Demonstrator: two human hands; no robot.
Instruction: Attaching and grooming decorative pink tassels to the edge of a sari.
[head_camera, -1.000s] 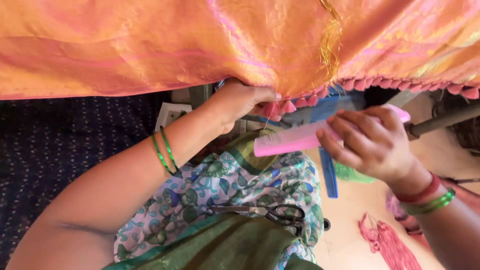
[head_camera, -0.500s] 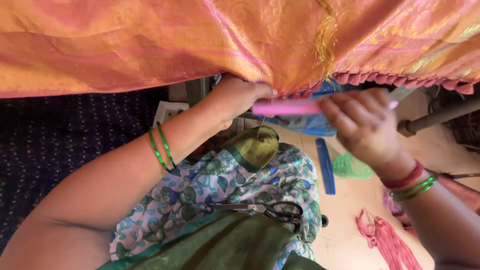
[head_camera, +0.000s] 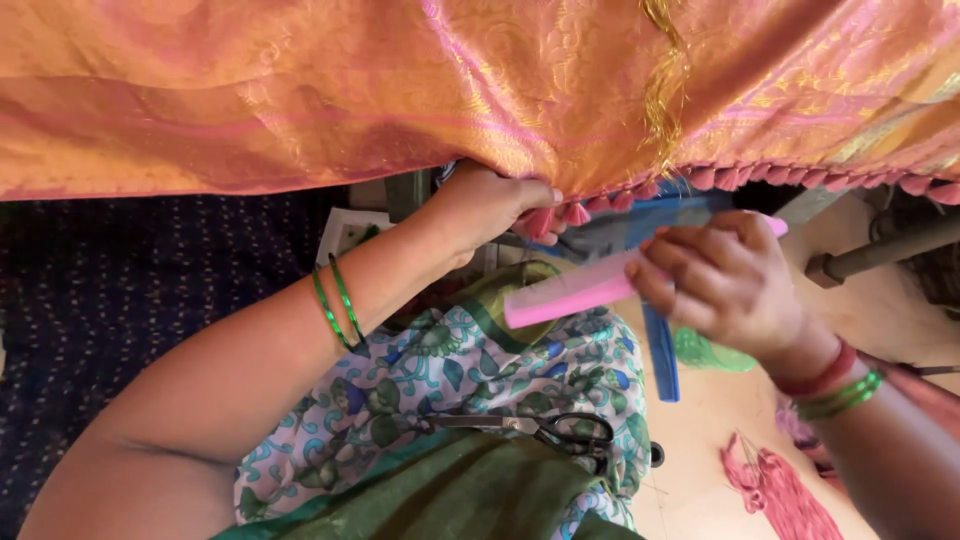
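Under the orange cloth, left hand's fingers hide.

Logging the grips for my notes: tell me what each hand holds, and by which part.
The right hand holds a pink comb by one end. The left hand pinches the tasselled edge of the orange cloth.

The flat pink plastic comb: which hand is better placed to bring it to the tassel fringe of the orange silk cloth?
Probably the right hand: it grips the flat pink plastic comb just below the tassel fringe. The left hand is pinching that fringe.
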